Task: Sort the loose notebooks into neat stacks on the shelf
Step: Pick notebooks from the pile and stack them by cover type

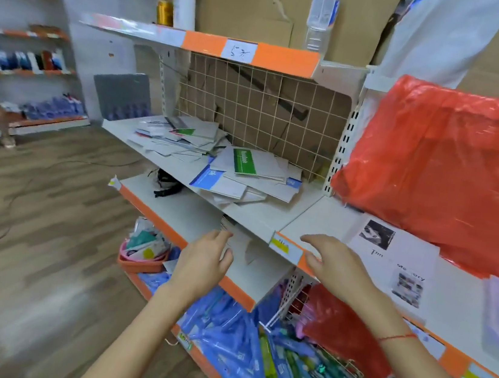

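Notebooks (214,158) strewn on shelf (269,220), both hands (204,259) empty, fingers relaxed

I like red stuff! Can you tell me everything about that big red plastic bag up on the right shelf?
The big red plastic bag is thin, shiny, crinkled and full, though its contents are hidden. It slumps on the white shelf at the right, over a printed paper sheet's back edge. Neither hand touches it.

A loose heap of notebooks (214,155) is spread across the middle shelf (269,220), covers lying at mixed angles. Nearer, the left hand (203,262) and right hand (336,263) are held out with relaxed fingers, gripping nothing. A red plastic bag (453,171) is seen at right.
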Motion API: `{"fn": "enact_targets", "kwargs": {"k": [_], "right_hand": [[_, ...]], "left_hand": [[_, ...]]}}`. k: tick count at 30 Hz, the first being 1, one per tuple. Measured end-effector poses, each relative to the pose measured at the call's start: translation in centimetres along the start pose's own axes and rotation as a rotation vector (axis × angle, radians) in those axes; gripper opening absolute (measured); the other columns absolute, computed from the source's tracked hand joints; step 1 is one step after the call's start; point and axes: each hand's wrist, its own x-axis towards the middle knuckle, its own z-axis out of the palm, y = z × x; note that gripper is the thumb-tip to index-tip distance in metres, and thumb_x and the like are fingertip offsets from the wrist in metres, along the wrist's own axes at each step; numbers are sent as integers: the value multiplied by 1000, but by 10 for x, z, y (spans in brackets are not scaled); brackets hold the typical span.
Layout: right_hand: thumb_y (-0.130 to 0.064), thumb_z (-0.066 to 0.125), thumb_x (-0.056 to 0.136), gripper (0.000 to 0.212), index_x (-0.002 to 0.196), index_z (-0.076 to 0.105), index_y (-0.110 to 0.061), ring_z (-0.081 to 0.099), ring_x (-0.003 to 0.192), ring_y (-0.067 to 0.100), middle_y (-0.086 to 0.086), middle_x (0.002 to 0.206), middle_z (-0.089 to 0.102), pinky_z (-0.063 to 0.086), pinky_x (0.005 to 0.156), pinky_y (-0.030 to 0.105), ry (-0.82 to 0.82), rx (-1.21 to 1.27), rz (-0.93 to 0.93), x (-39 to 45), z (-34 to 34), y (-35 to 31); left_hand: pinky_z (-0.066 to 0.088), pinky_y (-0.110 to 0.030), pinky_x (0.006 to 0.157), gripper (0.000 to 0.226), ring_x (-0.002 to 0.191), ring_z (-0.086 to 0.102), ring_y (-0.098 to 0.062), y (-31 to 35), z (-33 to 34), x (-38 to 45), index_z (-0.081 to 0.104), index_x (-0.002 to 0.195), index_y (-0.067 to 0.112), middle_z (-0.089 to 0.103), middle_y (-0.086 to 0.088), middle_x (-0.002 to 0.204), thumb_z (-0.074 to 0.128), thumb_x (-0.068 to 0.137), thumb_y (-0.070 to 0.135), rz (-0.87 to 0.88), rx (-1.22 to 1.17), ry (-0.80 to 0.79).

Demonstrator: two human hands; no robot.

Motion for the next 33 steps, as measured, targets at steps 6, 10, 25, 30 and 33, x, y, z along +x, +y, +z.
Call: {"fn": "enact_targets", "kwargs": {"k": [6,10,25,30,33], "right_hand": [[-27,44,98,38,135,49,-23,46,126,16,-5,139,50,38,93,27,28,7,-36,75,18,-18],[-24,44,97,37,134,49,-23,48,123,18,-3,136,52,40,90,28,54,-12,-30,127,19,-21],[-25,58,88,75,151,17,-19,18,143,15,0,157,18,17,112,23,-98,-11,91,278,69,-44],[-27,59,86,78,150,17,-19,18,143,16,2,157,17,17,113,24,-156,-15,211,314,89,-57],[-27,59,87,73,149,22,-21,31,136,17,1,153,29,28,107,25,-209,-7,284,328,99,-65]], "left_hand": [[46,-37,73,42,97,57,-31,-49,-2,58,54,124,9,60,-11,116,36,92,29,-3,19,1],[40,-33,85,39,114,52,-25,-68,-4,106,46,135,14,53,-6,131,43,97,25,28,32,-22],[45,-39,86,33,105,57,-35,-204,-1,266,59,123,3,63,-18,116,55,91,12,149,-14,104],[43,-38,88,33,108,55,-33,-268,1,330,60,121,4,63,-16,117,56,90,13,248,37,83],[46,-44,78,28,98,59,-39,-306,2,363,67,105,1,67,-19,100,66,79,10,292,63,89]]}}
